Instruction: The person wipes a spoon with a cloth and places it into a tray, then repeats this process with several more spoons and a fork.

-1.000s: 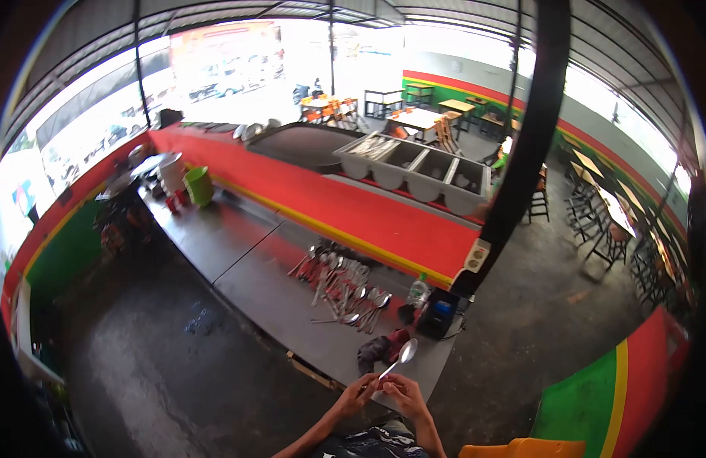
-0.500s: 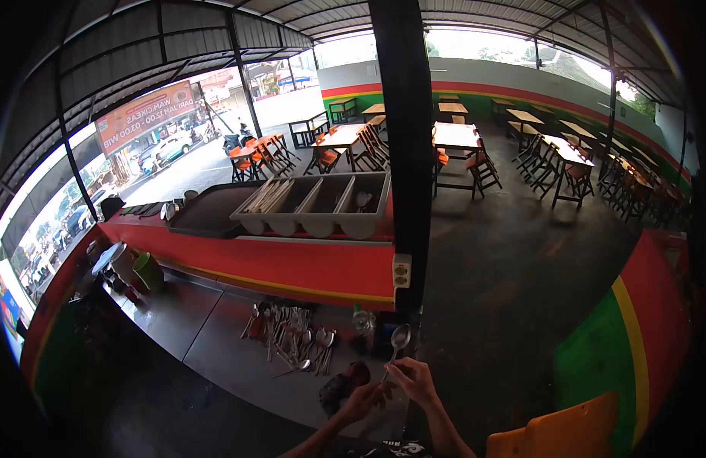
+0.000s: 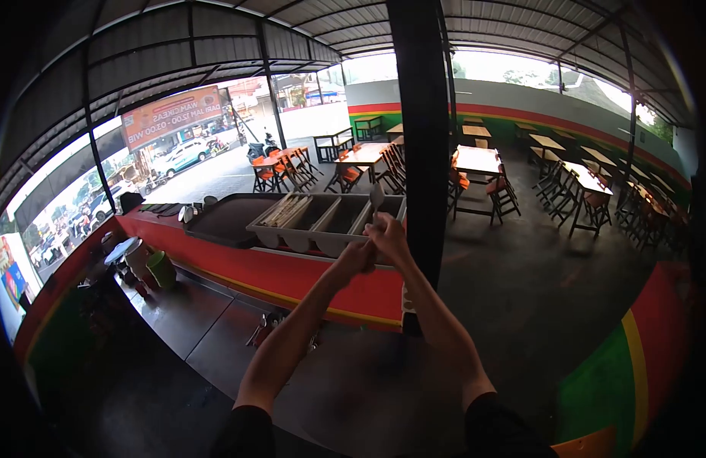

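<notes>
A metal spoon stands upright, bowl up, in front of the grey cutlery tray. My right hand is closed around its handle. Just below and to the left, my left hand is closed against the right one, at the lower end of the handle, which the fingers hide. Light wooden chopsticks fill the tray's left compartment. On the lower counter, a pile of spoons and forks is mostly covered by my left forearm.
The tray sits on a red ledge beside a dark flat tray. A black post rises close to my right hand. A green container stands at the counter's left. Tables and chairs fill the space beyond.
Both hands have risen and reached forward with the spoon, from above the lower counter to the cutlery tray. My forearms now hide much of the cutlery pile. The view has shifted slightly.
</notes>
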Tool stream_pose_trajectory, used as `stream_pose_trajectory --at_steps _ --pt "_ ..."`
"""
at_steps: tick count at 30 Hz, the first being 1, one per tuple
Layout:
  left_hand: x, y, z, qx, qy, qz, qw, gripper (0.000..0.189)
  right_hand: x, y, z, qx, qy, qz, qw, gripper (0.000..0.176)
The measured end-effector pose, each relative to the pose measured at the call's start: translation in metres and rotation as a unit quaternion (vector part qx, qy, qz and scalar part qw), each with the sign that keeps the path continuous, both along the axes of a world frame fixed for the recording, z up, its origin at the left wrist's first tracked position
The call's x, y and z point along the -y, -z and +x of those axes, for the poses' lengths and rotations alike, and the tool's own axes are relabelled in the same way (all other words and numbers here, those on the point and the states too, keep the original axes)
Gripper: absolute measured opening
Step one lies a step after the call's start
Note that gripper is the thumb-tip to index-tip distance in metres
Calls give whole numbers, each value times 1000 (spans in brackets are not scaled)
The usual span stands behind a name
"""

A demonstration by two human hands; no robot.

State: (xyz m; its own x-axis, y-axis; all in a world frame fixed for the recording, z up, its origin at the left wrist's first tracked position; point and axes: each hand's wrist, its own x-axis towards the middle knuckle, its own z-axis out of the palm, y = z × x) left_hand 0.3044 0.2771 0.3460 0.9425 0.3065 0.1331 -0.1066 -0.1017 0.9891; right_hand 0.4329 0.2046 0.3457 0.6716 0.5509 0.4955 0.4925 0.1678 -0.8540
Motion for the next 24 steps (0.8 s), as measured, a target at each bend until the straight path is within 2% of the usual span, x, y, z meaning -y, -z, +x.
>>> stream_pose_trajectory --at_steps 2,3,5,6,8,10,11,12,14,15,16,20,21,24 --pt "-23 1 35 -16 -66 87 994 52 -47 17 53 41 40 -11 998 49" --pt "-30 2 48 -27 -97 132 986 54 -45 17 60 57 65 -50 995 51" --pt "-40 4 60 -56 -85 179 979 56 -44 17 72 82 118 -126 982 58" --pt "-45 8 65 -75 -79 201 974 57 -41 16 70 82 112 -141 980 61" --pt "-52 18 72 -51 -91 200 974 59 -29 8 61 82 98 -173 977 68" --pt "-51 22 70 -50 -99 192 975 59 -31 6 57 53 105 -210 971 68" --pt "-61 32 79 -5 -127 409 904 60 -33 6 54 37 108 -230 966 68" --pt "-84 54 98 41 -145 603 784 61 -33 5 47 39 132 -230 964 68" --pt "-81 61 95 39 -172 596 784 63 -27 -2 26 45 178 -231 956 67" --pt "-52 38 70 -12 -184 395 900 64 -20 -9 17 35 175 -240 954 68" --pt "-37 28 56 -64 -189 171 965 65 -20 -7 15 88 200 -235 947 66" --pt "-26 60 22 -52 -115 129 983 69 -26 16 16 250 260 -234 903 60" --pt "-34 87 18 -20 -78 104 991 66 -27 18 17 248 261 -219 907 58" --pt "-31 131 -36 -95 -44 146 984 59 -29 19 21 236 229 -179 927 56"
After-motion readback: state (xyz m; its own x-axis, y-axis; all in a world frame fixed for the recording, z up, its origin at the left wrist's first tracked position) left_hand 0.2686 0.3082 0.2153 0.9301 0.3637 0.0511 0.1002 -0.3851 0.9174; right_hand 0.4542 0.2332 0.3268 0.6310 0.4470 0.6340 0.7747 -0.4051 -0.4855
